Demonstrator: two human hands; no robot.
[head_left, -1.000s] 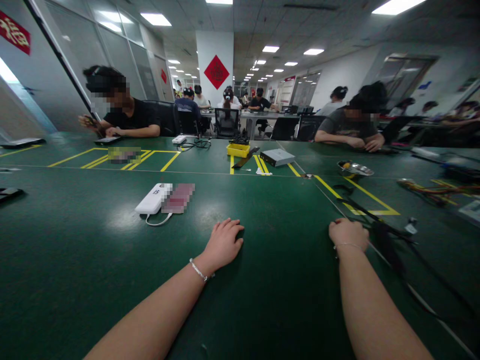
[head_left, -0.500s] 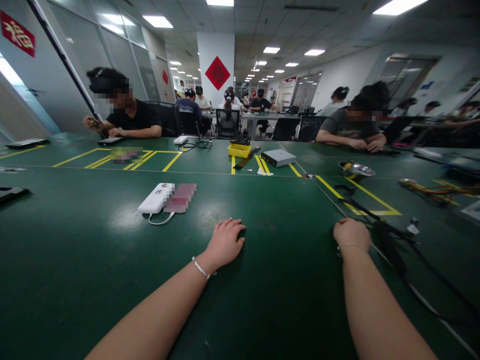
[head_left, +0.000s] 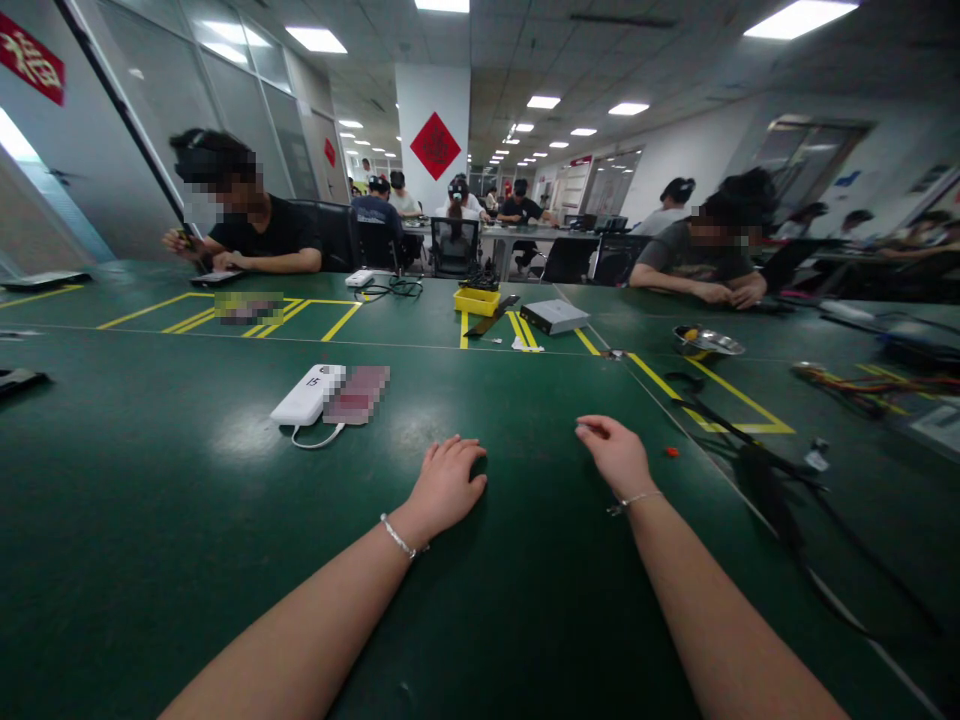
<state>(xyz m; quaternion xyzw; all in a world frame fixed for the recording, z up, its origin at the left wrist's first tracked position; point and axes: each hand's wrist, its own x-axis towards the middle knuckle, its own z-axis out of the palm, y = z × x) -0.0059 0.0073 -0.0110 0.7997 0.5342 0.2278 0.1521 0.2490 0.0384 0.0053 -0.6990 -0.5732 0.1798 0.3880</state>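
Bench (head_left: 150, 520): open room ahead to white power bank (head_left: 307, 396); black cables (head_left: 765, 480) at right. Left hand (head_left: 446, 487) rests flat, fingers spread. Right hand (head_left: 616, 455): cannot tell whether it pinches anything; small red piece (head_left: 670, 452) lies just right of it.

Green table (head_left: 150, 520), white power bank (head_left: 306, 395), red piece (head_left: 667, 452), yellow tray (head_left: 475, 300)

1. An open-plan office serves as a shared workroom: long green table (head_left: 150, 500) tops run wall to wall, marked into bays with yellow tape lines (head_left: 341, 322).
2. Panel lights (head_left: 315, 38) are set in a tiled ceiling, with glass partitions (head_left: 225, 90) along one side and a white pillar (head_left: 431, 90) bearing a red diamond sign (head_left: 434, 145).
3. Seated people (head_left: 255, 230) work at the tables, with black office chairs (head_left: 454, 245) behind.
4. A yellow parts tray (head_left: 475, 300), a metal bowl (head_left: 709, 341) and loose cables (head_left: 862, 380) lie at the stations.
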